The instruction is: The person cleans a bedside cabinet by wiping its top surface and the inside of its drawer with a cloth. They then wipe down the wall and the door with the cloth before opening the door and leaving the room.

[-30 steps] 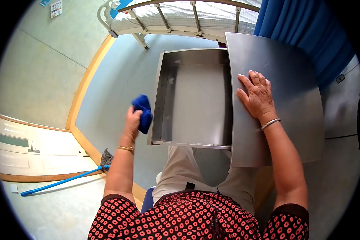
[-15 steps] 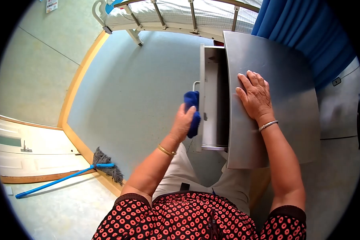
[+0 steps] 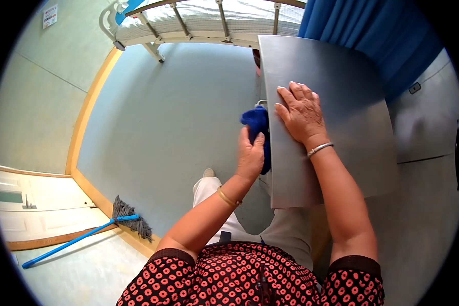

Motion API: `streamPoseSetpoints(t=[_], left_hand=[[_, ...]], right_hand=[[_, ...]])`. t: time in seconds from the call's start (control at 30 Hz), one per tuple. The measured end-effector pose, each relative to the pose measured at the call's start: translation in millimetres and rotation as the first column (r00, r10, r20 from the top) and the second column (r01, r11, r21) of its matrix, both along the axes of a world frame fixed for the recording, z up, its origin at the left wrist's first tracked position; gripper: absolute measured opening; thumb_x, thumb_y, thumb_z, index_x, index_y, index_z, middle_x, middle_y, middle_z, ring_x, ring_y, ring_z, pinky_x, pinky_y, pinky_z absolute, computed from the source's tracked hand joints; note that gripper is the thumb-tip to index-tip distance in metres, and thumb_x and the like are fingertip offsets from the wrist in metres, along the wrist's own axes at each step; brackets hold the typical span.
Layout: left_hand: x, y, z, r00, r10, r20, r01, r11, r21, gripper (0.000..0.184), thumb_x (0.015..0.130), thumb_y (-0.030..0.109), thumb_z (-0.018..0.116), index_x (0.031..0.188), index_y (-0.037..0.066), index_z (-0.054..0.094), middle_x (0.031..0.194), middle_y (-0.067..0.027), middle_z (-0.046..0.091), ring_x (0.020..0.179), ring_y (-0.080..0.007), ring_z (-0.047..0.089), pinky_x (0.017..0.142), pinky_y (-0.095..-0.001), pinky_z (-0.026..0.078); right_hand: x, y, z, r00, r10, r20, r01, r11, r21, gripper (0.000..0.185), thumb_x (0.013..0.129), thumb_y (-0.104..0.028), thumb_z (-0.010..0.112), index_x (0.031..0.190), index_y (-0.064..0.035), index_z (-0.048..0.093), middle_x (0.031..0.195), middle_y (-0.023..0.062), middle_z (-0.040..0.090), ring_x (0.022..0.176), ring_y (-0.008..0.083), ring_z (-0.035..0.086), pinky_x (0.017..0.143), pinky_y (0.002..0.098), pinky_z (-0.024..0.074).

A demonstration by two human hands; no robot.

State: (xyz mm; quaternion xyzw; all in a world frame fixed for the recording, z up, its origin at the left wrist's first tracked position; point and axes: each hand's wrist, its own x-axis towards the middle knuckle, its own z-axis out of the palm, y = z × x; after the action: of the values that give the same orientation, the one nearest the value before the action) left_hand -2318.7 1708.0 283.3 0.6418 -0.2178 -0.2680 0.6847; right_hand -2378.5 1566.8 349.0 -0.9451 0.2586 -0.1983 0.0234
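My left hand (image 3: pixel 251 155) is closed around a blue cloth (image 3: pixel 257 120), held against the front of the bedside cabinet (image 3: pixel 341 97). Just above the cloth a pale drawer handle (image 3: pixel 261 102) shows. The drawer itself is pushed in, out of sight under the cabinet's metal top. On that smooth grey top my right hand (image 3: pixel 302 113) lies flat with its fingers stretched out, near the left edge.
Beyond the cabinet stands a bed (image 3: pixel 199 23) with side rails, and a blue curtain (image 3: pixel 362 41) hangs at the right. A mop (image 3: pixel 132 218) with a blue handle leans at lower left, near a white door (image 3: pixel 35 204). My shoe (image 3: pixel 208 173) is on the floor.
The drawer, open half a second ago, has gone in under the cabinet top. My left hand has moved right with the cloth. My right hand remains on the top.
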Motion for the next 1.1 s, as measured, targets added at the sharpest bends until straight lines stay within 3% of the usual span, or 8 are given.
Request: streamPoseSetpoints(t=[0.13, 0.2, 0.37, 0.47, 0.6, 0.73, 0.83, 1.1], left_hand=[[-20, -1, 33, 0.979, -0.008, 0.205, -0.035, 0.978, 0.204, 0.054, 0.083, 0.027, 0.061, 0.121, -0.004, 0.039, 0.113, -0.0198, 0.043, 0.104, -0.0307, 0.045, 0.092, -0.0368, 0.036], [-33, -5, 32, 0.83, -0.002, 0.558, -0.221, 0.916, 0.333, 0.068, 0.074, 0.032, 0.069, 0.121, -0.005, 0.037, 0.112, -0.0229, 0.04, 0.104, -0.0368, 0.042, 0.092, -0.0405, 0.035], [-27, -7, 38, 0.883, -0.045, 0.467, -0.154, 0.913, 0.379, 0.071, 0.07, 0.034, 0.071, 0.119, -0.005, 0.037, 0.11, -0.0239, 0.042, 0.103, -0.0381, 0.042, 0.091, -0.0409, 0.035], [-23, -6, 31, 0.881, -0.069, 0.468, -0.144, 0.903, 0.404, 0.078, 0.072, 0.039, 0.069, 0.124, -0.007, 0.033, 0.111, -0.0249, 0.041, 0.103, -0.0379, 0.043, 0.091, -0.04, 0.037], [-25, -5, 33, 0.871, -0.07, 0.487, -0.165, 0.891, 0.423, 0.079, 0.076, 0.045, 0.063, 0.126, -0.007, 0.031, 0.113, -0.0232, 0.04, 0.103, -0.0356, 0.045, 0.09, -0.0384, 0.038], [-23, -5, 33, 0.873, -0.087, 0.479, -0.146, 0.892, 0.429, 0.078, 0.076, 0.046, 0.063, 0.127, -0.005, 0.031, 0.112, -0.0226, 0.041, 0.103, -0.0355, 0.045, 0.09, -0.0389, 0.038], [-22, -5, 30, 0.863, -0.082, 0.498, -0.158, 0.894, 0.42, 0.077, 0.076, 0.046, 0.064, 0.125, -0.005, 0.033, 0.111, -0.0228, 0.042, 0.102, -0.0362, 0.045, 0.089, -0.0394, 0.039], [-14, -4, 24, 0.866, -0.082, 0.493, -0.158, 0.891, 0.425, 0.081, 0.074, 0.052, 0.064, 0.124, -0.004, 0.036, 0.112, -0.0249, 0.044, 0.104, -0.0382, 0.046, 0.09, -0.0412, 0.038]], right_hand=[[1, -3, -4, 1.0, -0.003, 0.016, 0.003, 1.0, -0.023, 0.037, 0.084, -0.031, 0.05, 0.117, -0.0141, 0.053, 0.121, 0.0087, 0.048, 0.116, 0.0247, 0.041, 0.096, 0.0396, 0.03], [0, -2, -3, 1.0, -0.004, 0.006, 0.004, 1.0, 0.023, 0.035, 0.087, -0.034, 0.048, 0.116, -0.0148, 0.053, 0.124, 0.0083, 0.047, 0.119, 0.0239, 0.038, 0.098, 0.0446, 0.0293], [-2, -2, -3, 0.999, -0.025, 0.046, 0.021, 0.995, 0.098, 0.035, 0.087, -0.031, 0.049, 0.116, -0.0125, 0.053, 0.124, 0.0106, 0.047, 0.117, 0.025, 0.041, 0.098, 0.0427, 0.0311], [-16, -19, -17, 0.902, -0.009, 0.431, -0.094, 0.972, 0.217, 0.027, 0.085, -0.022, 0.053, 0.108, -0.0086, 0.059, 0.115, 0.0171, 0.053, 0.108, 0.0324, 0.049, 0.094, 0.0405, 0.0385], [-123, -98, 1, 0.956, -0.13, 0.262, 0.181, 0.967, -0.178, 0.032, 0.083, -0.023, 0.054, 0.107, -0.002, 0.056, 0.11, 0.0197, 0.053, 0.104, 0.0339, 0.049, 0.091, 0.0411, 0.0397], [-265, -148, -10, 0.664, -0.739, -0.117, 0.746, 0.666, 0.027, 0.046, 0.089, -0.037, 0.039, 0.103, 0.003, 0.058, 0.104, 0.0232, 0.058, 0.101, 0.0378, 0.051, 0.088, 0.045, 0.039], [-294, -150, -43, 0.649, -0.717, -0.254, 0.754, 0.564, 0.335, 0.056, 0.091, -0.042, 0.029, 0.095, 0.0036, 0.061, 0.106, 0.0251, 0.058, 0.101, 0.0396, 0.052, 0.089, 0.0456, 0.0389], [-278, -88, -14, 0.563, -0.802, -0.2, 0.825, 0.53, 0.196, 0.057, 0.092, -0.04, 0.027, 0.092, 0.0037, 0.063, 0.102, 0.0245, 0.059, 0.096, 0.0411, 0.055, 0.085, 0.0467, 0.0421]])
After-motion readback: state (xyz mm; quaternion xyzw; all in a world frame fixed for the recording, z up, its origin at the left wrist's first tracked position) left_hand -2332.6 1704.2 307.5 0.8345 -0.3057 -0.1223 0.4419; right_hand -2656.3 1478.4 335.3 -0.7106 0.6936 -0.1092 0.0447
